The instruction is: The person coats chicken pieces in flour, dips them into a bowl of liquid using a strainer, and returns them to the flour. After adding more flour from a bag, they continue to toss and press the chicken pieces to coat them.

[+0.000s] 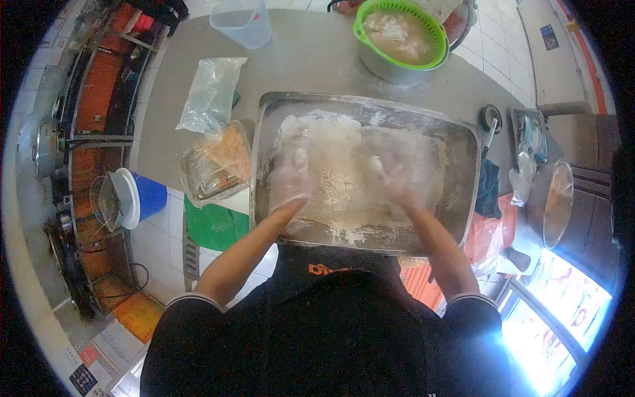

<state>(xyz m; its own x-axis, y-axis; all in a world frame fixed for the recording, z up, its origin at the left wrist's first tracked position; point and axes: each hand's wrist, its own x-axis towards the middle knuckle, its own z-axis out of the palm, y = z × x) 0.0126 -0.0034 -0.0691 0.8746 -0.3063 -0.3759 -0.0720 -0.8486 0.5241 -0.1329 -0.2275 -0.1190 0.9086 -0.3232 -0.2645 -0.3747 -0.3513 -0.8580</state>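
Observation:
A wide metal tray [473, 165] lies in front of me, with pale flour [337, 192] heaped in its middle and smeared over its floor. Both hands are inside it, coated white and blurred by motion. My left hand [292, 180] is over the left part of the flour, my right hand [395, 180] over the right part, with the heap between them. Smeared fingers hide whether either hand grips anything. Beyond the tray, a green colander [362, 34] sits in a metal pot [390, 71] and holds pale pieces in cloudy liquid.
Left of the tray are a plastic-wrapped container of orange-brown food [221, 162] and a clear plastic bag [211, 92]. A clear plastic jug [243, 26] stands at the far left of the grey table [304, 46]. A black round item [490, 116] and a dark cloth [488, 188] lie to the right.

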